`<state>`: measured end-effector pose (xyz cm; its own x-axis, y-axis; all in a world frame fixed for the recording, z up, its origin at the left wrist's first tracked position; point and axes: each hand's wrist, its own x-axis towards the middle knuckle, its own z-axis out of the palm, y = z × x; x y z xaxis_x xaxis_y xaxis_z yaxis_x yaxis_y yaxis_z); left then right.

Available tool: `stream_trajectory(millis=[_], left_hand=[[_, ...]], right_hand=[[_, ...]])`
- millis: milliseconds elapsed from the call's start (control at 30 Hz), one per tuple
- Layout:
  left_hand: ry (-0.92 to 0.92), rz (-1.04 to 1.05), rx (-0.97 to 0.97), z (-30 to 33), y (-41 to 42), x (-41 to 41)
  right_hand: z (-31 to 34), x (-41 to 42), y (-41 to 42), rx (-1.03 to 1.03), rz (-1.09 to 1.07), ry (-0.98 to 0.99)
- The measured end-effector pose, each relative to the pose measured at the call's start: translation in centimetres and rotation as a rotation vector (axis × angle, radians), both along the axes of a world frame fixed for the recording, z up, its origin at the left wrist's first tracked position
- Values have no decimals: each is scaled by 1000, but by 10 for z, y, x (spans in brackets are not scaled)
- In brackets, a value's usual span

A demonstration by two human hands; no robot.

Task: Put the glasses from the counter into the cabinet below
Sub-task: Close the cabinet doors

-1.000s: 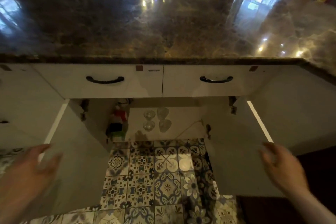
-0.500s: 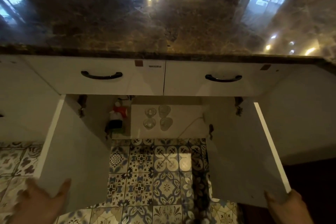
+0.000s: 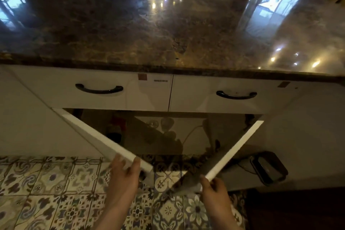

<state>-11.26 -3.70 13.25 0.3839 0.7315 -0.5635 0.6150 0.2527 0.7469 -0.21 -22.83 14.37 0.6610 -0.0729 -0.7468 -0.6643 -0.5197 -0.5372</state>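
Note:
Several clear glasses [image 3: 164,125] stand dimly lit inside the cabinet [image 3: 186,136] under the counter, partly hidden by the doors. Both white doors are half swung in. My left hand [image 3: 125,175] presses its straight fingers against the outer face of the left door [image 3: 104,142] near its free end, with the thumb at the top edge. My right hand [image 3: 214,188] holds the free corner of the right door [image 3: 233,153] between thumb and fingers. No glass shows on the dark marble counter [image 3: 168,24].
Two drawers with black handles [image 3: 99,88] [image 3: 236,95] sit above the cabinet. A red and dark bottle [image 3: 116,127] stands inside at the left, and a white cable runs across the shelf. A dark flat device [image 3: 268,168] lies on the patterned tile floor at the right.
Both hands have come from the sides onto the doors. The doors have swung from wide open to half shut, their free ends now near each other.

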Motion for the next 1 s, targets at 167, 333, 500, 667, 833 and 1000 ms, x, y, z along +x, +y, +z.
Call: stream_trajectory(millis=[167, 333, 500, 667, 833, 1000], left_hand=[[-267, -48, -104, -7, 30, 59], [-314, -57, -96, -20, 54, 99], [-297, -16, -132, -22, 65, 115], [-350, -39, -131, -18, 72, 121], [-300, -27, -100, -21, 76, 126], [-307, -78, -108, -16, 73, 123]], right_hand=[[-11, 33, 62, 332, -47, -3], [-12, 75, 110, 457, 22, -54], [-19, 99, 130, 495, -20, -5], [-33, 113, 137, 559, -53, -17], [-40, 123, 146, 528, -42, -10], [-39, 122, 149, 569, -30, -21]])
